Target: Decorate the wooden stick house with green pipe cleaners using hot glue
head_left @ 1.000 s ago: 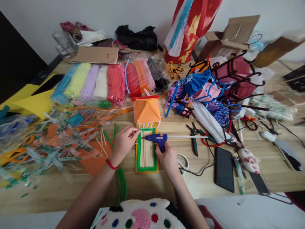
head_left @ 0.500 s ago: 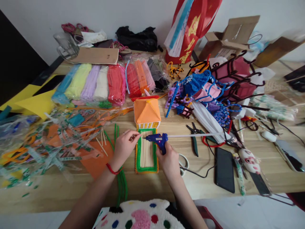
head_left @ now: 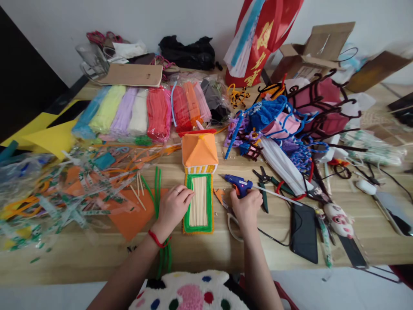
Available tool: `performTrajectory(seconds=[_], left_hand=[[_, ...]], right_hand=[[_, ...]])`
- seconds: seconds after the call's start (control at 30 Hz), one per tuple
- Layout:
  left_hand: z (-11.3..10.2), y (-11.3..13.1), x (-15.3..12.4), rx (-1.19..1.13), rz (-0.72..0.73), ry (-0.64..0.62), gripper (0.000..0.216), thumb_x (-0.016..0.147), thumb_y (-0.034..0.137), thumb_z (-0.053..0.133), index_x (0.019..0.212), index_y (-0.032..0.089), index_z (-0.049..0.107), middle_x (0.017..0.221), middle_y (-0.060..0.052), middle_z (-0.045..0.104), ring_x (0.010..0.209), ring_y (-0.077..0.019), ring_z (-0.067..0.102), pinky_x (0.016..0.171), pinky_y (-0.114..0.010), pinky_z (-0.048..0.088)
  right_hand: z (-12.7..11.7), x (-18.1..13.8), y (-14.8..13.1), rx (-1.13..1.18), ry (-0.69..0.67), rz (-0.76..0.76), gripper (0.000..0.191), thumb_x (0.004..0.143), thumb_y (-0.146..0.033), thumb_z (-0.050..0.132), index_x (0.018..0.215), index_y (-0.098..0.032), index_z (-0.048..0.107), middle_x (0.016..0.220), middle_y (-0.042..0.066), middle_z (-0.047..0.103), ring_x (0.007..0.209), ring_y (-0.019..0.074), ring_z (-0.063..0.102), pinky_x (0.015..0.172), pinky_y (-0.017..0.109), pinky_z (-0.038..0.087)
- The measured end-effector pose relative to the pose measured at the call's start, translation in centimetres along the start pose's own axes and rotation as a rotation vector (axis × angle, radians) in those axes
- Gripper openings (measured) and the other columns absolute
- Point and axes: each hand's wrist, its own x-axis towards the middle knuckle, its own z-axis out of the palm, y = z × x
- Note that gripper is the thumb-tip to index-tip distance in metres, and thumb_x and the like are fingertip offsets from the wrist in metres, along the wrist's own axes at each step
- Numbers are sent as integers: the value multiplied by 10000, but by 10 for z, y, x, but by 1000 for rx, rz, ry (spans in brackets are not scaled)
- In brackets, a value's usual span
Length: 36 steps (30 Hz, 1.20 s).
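A small stick panel (head_left: 198, 202) framed in green and orange pipe cleaner lies on the wooden table (head_left: 206, 254), just below an orange-roofed paper house (head_left: 199, 153). My left hand (head_left: 173, 206) rests at the panel's left edge, fingers curled and pressing on the green border. My right hand (head_left: 247, 206) grips a blue glue gun (head_left: 238, 183) to the right of the panel, its nozzle pointing left and away from the sticks, a white glue stick trailing out the back.
Bagged pipe cleaners (head_left: 142, 112) lie at the back, loose wrappers (head_left: 64, 189) at left. Pliers (head_left: 263, 183), a black phone (head_left: 303, 230), white scissors (head_left: 234, 219) and a heap of pipe-cleaner crafts (head_left: 284, 125) fill the right. Green pipe cleaners (head_left: 159, 202) run beside my left hand.
My right hand has drawn the glue gun rightward off the panel. My left hand has dropped from the panel's top edge to press on its left side.
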Motion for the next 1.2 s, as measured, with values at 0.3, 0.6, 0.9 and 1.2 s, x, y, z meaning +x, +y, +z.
performTrajectory(seconds=[0.3, 0.6, 0.9, 1.2], left_hand=[[-5, 0, 0, -178, -160, -74, 140, 836, 337, 604, 803, 220, 673, 831, -24, 677, 771, -161, 625, 700, -272, 466], [4, -36, 39, -415, -504, -71, 244, 753, 433, 653, 741, 191, 677, 736, -31, 716, 658, -166, 649, 614, -267, 486], [13, -32, 48, -284, -440, -82, 168, 699, 353, 715, 688, 200, 648, 711, -40, 714, 649, -188, 660, 588, -283, 475], [15, -33, 50, -277, -438, -77, 134, 687, 307, 712, 663, 200, 634, 689, -32, 704, 624, -178, 652, 578, -278, 476]], right_hand=[[-15, -15, -30, 80, -18, -185, 379, 812, -439, 553, 1048, -143, 544, 976, 142, 542, 919, 302, 484, 755, 401, 358], [-2, -63, -89, 196, -359, -461, 311, 841, -464, 573, 924, -168, 618, 785, 55, 649, 810, 224, 562, 769, 324, 305], [6, -57, -88, 179, -363, -502, 193, 893, -329, 523, 924, -188, 651, 830, 53, 657, 846, 216, 561, 788, 314, 308], [7, -62, -86, 163, -405, -504, 171, 857, -273, 560, 951, -203, 686, 831, 56, 645, 856, 214, 550, 774, 316, 321]])
